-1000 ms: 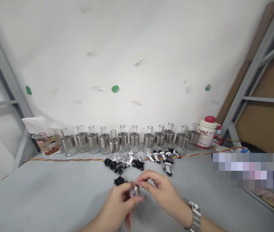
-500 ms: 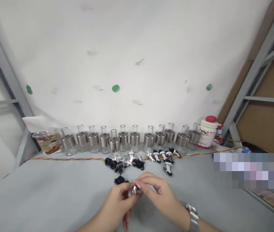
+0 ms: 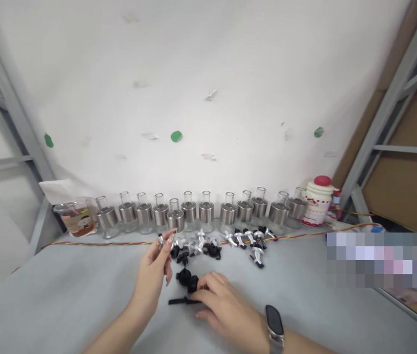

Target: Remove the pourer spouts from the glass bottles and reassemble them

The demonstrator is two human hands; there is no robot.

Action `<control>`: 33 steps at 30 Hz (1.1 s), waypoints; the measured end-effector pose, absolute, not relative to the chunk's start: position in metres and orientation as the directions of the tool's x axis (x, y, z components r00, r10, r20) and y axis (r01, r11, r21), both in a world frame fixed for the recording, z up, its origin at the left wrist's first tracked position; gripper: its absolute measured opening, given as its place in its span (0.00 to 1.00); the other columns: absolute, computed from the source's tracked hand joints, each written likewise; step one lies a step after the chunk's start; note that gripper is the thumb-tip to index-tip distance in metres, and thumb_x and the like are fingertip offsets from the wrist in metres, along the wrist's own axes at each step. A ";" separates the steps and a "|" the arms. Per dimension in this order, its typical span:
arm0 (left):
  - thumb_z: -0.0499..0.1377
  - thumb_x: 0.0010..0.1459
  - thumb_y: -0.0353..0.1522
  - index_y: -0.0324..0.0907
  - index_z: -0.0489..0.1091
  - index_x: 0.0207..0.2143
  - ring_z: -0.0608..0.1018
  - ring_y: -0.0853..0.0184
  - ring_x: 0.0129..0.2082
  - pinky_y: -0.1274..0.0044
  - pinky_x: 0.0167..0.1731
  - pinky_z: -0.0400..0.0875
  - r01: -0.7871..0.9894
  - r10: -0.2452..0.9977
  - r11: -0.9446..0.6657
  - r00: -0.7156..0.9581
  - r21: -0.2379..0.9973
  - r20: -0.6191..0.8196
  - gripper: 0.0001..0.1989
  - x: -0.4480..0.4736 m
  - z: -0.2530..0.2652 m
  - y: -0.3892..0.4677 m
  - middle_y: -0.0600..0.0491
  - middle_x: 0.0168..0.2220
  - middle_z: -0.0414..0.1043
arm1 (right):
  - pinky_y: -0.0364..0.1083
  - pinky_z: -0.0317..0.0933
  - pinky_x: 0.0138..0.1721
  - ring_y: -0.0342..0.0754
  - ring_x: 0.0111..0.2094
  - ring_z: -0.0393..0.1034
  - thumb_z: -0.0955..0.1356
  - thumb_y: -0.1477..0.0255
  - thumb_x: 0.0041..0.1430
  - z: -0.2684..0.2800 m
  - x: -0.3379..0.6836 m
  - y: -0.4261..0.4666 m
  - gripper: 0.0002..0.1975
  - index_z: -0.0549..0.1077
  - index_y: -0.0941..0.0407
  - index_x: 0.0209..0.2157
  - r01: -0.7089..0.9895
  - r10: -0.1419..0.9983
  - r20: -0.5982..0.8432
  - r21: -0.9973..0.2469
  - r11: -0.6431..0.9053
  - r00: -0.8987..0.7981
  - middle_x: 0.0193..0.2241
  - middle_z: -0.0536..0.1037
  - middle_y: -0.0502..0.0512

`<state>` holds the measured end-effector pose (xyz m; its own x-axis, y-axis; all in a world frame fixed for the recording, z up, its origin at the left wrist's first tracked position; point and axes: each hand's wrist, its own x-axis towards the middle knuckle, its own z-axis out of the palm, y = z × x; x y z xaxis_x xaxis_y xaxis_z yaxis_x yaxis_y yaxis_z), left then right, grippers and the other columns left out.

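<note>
My left hand (image 3: 152, 268) is raised left of the pile and pinches a small silver pour spout (image 3: 161, 241) with a dark tip, partly hidden by the fingers. My right hand (image 3: 226, 302) is low over the table, fingers bent and thumb held apart. Its fingertips touch or nearly touch a black rubber stopper (image 3: 193, 283) and a thin black strip (image 3: 177, 301); no firm hold is visible. Another black stopper part (image 3: 183, 276) lies just beyond. Silver pour spouts (image 3: 257, 256) with black ends and more black parts (image 3: 213, 250) lie loose behind the hands.
Several glass bottles with steel collars (image 3: 206, 212) line the wall. A plastic cup (image 3: 77, 219) stands at the left end, a cream jar with a red knob (image 3: 318, 202) at the right. A twisted red-yellow wire (image 3: 120, 243) crosses the grey table (image 3: 46, 295). A blurred-out patch (image 3: 383, 260) covers the right.
My hands were together around a silver part; now they are apart. The left has moved up and left with the silver spout, the right down to the black parts.
</note>
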<state>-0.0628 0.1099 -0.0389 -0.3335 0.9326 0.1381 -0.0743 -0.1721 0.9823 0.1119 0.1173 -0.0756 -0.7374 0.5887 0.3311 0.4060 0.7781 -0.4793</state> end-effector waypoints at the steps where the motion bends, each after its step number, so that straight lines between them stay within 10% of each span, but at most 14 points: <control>1: 0.54 0.52 0.41 0.43 0.63 0.48 0.54 0.79 0.10 0.88 0.09 0.52 -0.078 0.939 -0.158 -0.320 0.984 0.125 0.21 -0.061 -0.041 0.109 0.66 0.12 0.49 | 0.47 0.59 0.43 0.50 0.41 0.62 0.69 0.73 0.50 -0.078 0.110 0.118 0.13 0.70 0.53 0.40 0.440 0.609 0.313 -0.468 0.766 -0.729 0.38 0.69 0.53; 6: 0.56 0.50 0.42 0.43 0.61 0.50 0.58 0.76 0.10 0.85 0.10 0.56 -0.074 0.976 -0.017 -0.216 0.997 0.000 0.25 -0.050 -0.047 0.107 0.65 0.10 0.53 | 0.46 0.61 0.38 0.49 0.37 0.63 0.69 0.73 0.50 -0.087 0.107 0.128 0.06 0.69 0.56 0.32 0.513 0.647 0.311 -0.415 0.751 -0.696 0.33 0.70 0.52; 13: 0.56 0.50 0.41 0.42 0.57 0.52 0.61 0.75 0.11 0.83 0.11 0.60 -0.109 0.987 0.015 -0.155 0.994 -0.032 0.27 -0.048 -0.048 0.106 0.64 0.13 0.57 | 0.48 0.59 0.34 0.50 0.32 0.63 0.61 0.78 0.56 -0.088 0.116 0.135 0.06 0.69 0.59 0.31 0.468 0.451 0.350 -0.040 0.883 -0.821 0.29 0.70 0.56; 21: 0.60 0.48 0.35 0.43 0.58 0.50 0.71 0.69 0.25 0.78 0.24 0.70 -0.136 0.992 -0.089 -0.105 0.987 0.075 0.26 -0.043 -0.057 0.105 0.58 0.24 0.65 | 0.42 0.59 0.30 0.44 0.27 0.62 0.64 0.73 0.53 -0.071 0.119 0.134 0.04 0.65 0.57 0.25 0.272 0.826 0.269 -0.855 0.442 -0.495 0.24 0.67 0.49; 33: 0.65 0.38 0.24 0.45 0.63 0.46 0.69 0.73 0.25 0.81 0.27 0.67 -0.289 0.993 -0.068 -0.112 0.955 0.037 0.29 -0.031 -0.060 0.096 0.60 0.23 0.65 | 0.42 0.58 0.32 0.44 0.29 0.63 0.65 0.73 0.51 -0.072 0.115 0.122 0.02 0.67 0.57 0.26 0.221 0.842 0.222 -0.903 0.368 -0.492 0.25 0.68 0.49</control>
<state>-0.0309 0.0957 -0.0604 -0.1116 0.9931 0.0365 -0.2886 -0.0676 0.9551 0.1152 0.1219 -0.0721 -0.4923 0.8415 0.2224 0.2207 0.3679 -0.9033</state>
